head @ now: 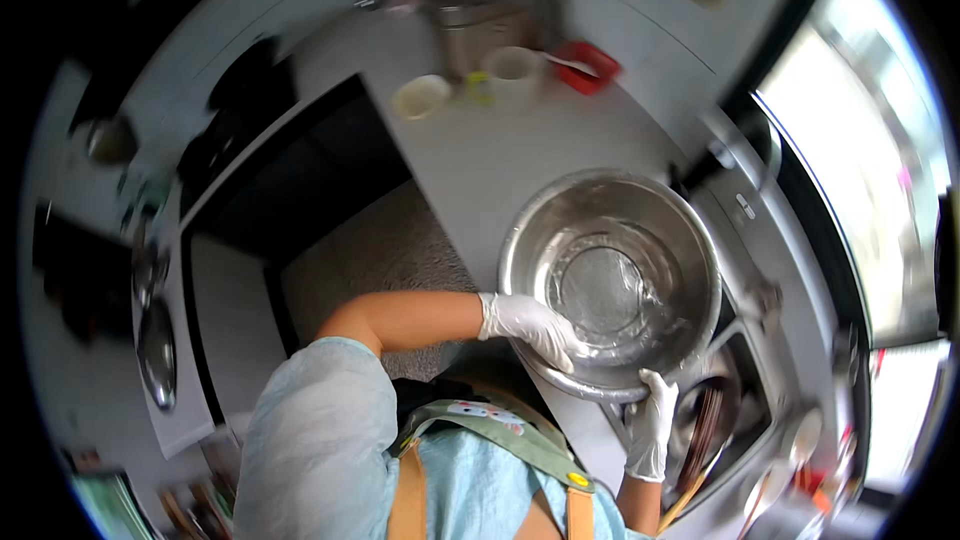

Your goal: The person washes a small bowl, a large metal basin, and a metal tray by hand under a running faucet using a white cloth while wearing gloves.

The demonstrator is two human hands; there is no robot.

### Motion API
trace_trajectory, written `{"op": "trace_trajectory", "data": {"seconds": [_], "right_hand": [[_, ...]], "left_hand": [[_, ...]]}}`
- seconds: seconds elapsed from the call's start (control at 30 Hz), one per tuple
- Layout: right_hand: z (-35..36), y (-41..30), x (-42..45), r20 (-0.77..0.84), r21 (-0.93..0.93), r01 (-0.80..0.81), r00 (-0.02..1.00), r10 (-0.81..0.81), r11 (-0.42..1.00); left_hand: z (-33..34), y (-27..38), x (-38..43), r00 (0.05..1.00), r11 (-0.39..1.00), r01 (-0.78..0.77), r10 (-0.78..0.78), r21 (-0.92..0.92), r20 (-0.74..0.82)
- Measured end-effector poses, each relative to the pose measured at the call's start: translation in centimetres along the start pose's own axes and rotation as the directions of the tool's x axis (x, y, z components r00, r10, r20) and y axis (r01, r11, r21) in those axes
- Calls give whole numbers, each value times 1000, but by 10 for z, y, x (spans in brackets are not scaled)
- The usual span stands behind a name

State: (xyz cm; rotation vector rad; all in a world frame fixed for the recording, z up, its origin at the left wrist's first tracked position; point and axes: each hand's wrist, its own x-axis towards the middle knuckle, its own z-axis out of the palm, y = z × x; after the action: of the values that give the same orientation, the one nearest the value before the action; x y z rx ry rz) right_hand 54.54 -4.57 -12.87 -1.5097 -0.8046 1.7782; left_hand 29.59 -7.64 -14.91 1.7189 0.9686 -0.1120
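Observation:
A large round stainless-steel basin (574,214) stands before me at the counter's edge beside the sink, with a little clear water shining in its bottom. Over its near left rim reaches my left hand (536,330) in a white glove, fingers curled down inside against the near wall; whether they grip anything is hidden. My right hand (654,420), also in a white glove, holds the near right rim, thumb on top and the other fingers out of sight underneath.
To the right, a sink (757,420) holds a dark pan and a bundle of brown chopsticks. Farther back on the counter are a metal cooker (480,30), a white cup (514,75), a pale bowl (421,97) and a red tray (589,67). A dark recess (300,187) lies left.

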Motion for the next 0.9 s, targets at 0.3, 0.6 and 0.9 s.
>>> {"op": "trace_trajectory", "data": {"seconds": [0.3, 0.6, 0.9], "right_hand": [[146, 24, 11, 378, -364, -9, 912, 156, 931], [378, 81, -10, 473, -341, -117, 836, 278, 933], [648, 49, 28, 624, -327, 67, 765, 162, 943]], "left_hand": [[80, -98, -158, 465, 983, 98, 94, 157, -880], [70, -118, -420, 240, 841, 529, -17, 116, -971], [16, -241, -563, 10, 761, 647, 63, 54, -998]]}}
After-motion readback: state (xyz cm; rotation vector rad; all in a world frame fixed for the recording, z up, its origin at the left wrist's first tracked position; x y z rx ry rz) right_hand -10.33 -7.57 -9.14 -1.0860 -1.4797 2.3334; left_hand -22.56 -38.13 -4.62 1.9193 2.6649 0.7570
